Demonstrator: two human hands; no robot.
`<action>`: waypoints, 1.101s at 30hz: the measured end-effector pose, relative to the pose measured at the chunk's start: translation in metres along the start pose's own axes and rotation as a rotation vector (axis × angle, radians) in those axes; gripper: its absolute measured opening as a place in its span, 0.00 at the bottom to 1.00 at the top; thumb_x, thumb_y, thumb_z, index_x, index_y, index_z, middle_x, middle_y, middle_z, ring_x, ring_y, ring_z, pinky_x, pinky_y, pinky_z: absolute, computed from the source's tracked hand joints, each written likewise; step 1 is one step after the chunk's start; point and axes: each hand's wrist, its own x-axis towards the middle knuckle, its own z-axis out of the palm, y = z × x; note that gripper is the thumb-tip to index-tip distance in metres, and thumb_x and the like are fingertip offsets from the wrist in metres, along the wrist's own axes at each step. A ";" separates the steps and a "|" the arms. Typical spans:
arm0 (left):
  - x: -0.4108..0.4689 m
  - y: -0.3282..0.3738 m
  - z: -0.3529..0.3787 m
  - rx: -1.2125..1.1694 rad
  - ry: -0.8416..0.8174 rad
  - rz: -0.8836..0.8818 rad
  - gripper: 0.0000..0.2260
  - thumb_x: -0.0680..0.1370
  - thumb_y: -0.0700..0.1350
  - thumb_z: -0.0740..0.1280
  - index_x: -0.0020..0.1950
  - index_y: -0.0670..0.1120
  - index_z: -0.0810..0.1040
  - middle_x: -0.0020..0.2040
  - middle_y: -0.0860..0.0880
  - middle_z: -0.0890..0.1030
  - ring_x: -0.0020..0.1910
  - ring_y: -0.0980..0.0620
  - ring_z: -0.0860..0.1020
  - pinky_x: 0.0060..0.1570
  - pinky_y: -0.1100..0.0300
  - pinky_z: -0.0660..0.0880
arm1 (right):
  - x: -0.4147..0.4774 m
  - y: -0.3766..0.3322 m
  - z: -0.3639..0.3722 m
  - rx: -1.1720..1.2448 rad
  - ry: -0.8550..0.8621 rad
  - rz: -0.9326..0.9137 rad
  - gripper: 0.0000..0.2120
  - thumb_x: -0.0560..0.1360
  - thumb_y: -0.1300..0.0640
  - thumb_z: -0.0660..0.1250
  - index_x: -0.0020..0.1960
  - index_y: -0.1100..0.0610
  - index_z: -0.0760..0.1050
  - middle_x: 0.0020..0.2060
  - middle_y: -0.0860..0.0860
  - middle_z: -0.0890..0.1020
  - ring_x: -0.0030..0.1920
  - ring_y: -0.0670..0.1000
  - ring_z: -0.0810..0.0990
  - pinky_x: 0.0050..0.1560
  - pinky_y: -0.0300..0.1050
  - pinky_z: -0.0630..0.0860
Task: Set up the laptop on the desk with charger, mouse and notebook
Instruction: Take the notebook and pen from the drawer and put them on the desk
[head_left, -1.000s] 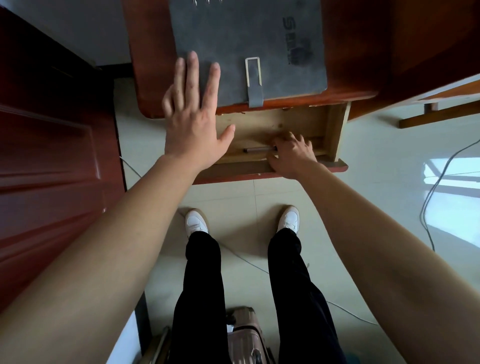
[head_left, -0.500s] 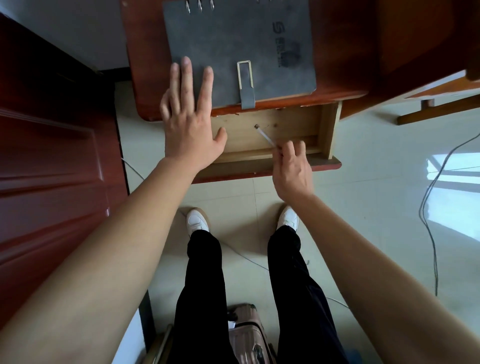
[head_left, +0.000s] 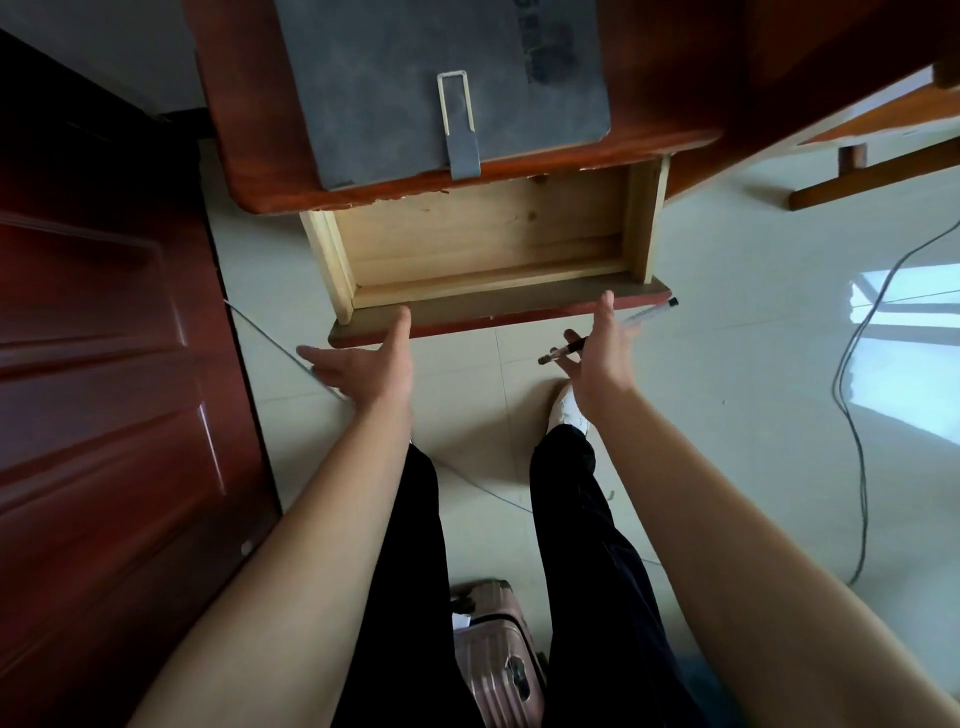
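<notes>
My left hand (head_left: 363, 369) is open, thumb at the drawer (head_left: 493, 306) front. My right hand (head_left: 605, 358) loosely pinches 1 pen (head_left: 566, 351), light and slippery. The notebook (head_left: 441, 78) lies on the far surface (head_left: 249, 130): stiff and flat, best taken by its near edge.

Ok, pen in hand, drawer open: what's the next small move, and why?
Probably push the drawer shut: its visible part looks bare, the left hand and right hand are both at its front, and the right hand holds the pen.
</notes>
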 end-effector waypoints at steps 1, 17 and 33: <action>0.000 0.002 0.003 -0.074 -0.067 -0.114 0.50 0.68 0.59 0.77 0.80 0.50 0.49 0.78 0.44 0.59 0.71 0.44 0.67 0.71 0.45 0.65 | 0.000 -0.007 0.002 0.075 -0.025 0.033 0.34 0.84 0.41 0.59 0.83 0.51 0.49 0.77 0.53 0.64 0.68 0.56 0.76 0.65 0.60 0.78; -0.046 0.070 0.001 -0.688 -0.343 -0.160 0.14 0.74 0.40 0.64 0.59 0.40 0.72 0.48 0.46 0.73 0.53 0.46 0.81 0.51 0.46 0.82 | -0.060 -0.077 0.022 0.381 -0.240 -0.139 0.10 0.77 0.62 0.54 0.49 0.52 0.73 0.51 0.56 0.73 0.57 0.62 0.75 0.59 0.67 0.80; -0.019 0.130 -0.016 -0.790 -0.631 -0.104 0.28 0.73 0.59 0.72 0.66 0.45 0.72 0.59 0.44 0.70 0.55 0.44 0.78 0.55 0.46 0.80 | -0.053 -0.133 0.066 0.285 -0.190 -0.099 0.27 0.81 0.55 0.66 0.78 0.55 0.63 0.67 0.60 0.75 0.58 0.59 0.81 0.53 0.62 0.84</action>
